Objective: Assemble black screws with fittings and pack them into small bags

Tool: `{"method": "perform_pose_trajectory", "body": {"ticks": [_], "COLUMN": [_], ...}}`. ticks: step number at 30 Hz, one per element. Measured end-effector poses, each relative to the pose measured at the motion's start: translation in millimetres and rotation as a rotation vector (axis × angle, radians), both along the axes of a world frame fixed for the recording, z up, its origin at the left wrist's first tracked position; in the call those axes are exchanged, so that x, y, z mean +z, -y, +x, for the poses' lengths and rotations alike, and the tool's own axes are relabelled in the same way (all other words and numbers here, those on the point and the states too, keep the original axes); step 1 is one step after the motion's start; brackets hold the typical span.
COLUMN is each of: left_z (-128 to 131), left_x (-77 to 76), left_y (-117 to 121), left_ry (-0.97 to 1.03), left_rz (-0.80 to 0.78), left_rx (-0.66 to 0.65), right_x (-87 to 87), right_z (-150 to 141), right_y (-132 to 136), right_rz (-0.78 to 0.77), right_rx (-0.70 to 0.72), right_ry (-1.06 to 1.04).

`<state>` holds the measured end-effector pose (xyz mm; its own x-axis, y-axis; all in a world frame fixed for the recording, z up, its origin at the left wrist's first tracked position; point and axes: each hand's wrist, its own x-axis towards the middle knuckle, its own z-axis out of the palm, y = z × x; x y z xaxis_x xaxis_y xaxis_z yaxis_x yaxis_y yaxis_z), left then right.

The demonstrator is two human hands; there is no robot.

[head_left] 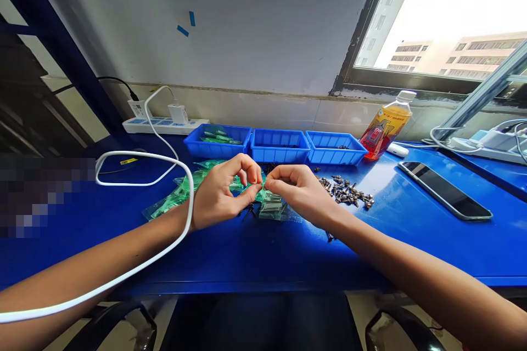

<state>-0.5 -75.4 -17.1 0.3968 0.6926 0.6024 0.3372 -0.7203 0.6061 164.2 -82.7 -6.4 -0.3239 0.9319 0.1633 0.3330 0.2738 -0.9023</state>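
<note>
My left hand [224, 193] and my right hand [303, 193] meet over the middle of the blue table, thumb and forefinger pinched on each. Between the fingertips is the top edge of a small green-tinted plastic bag [272, 207]. Silvery pieces show through its clear film, too small to name surely. More green plastic bags [175, 200] lie in a heap beside and behind my left hand. Right of my right hand a loose pile of small metal screws [349, 193] is spread out. A few dark screws [249, 211] lie below the fingers, partly covered.
Three blue bins stand behind: the left bin [218, 148] holds green bags, the middle bin [280, 154] and right bin [334, 156] a few small dark parts. A white cable [191, 186] loops across my left forearm. A drink bottle [387, 126] and a phone [444, 189] are at right.
</note>
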Motion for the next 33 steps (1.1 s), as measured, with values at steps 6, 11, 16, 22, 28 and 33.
{"method": "perform_pose_trajectory", "body": {"ticks": [6,11,16,22,28,33], "left_z": [-1.1,-2.3,-2.5,-1.9,-3.6,-5.3], "left_x": [0.7,-0.4,-0.8,0.1,3.3,4.3], "left_y": [0.3,-0.6,-0.6,-0.9,-0.4,-1.2], "left_ry": [-0.042,-0.053,-0.063,-0.059,-0.056,-0.078], "left_rz": [0.017,0.086,0.111,0.076,0.06,0.071], "left_rx": [0.001,-0.028,-0.052,-0.063,-0.113,-0.145], "right_x": [0.3,0.8,0.2,-0.1,1.7,0.6], "right_z": [-0.3,-0.4,-0.1,0.2,-0.1,0.7], "right_y": [0.0,-0.1,0.2,0.6,1.0,-0.1], "right_rz": [-0.029,-0.037,-0.047,-0.044,-0.066,-0.076], "right_rx": [-0.001,0.009,0.022,0.024,0.026,0.024], "right_ry": [-0.003,0.006,0.011,0.005,-0.028,-0.073]}}
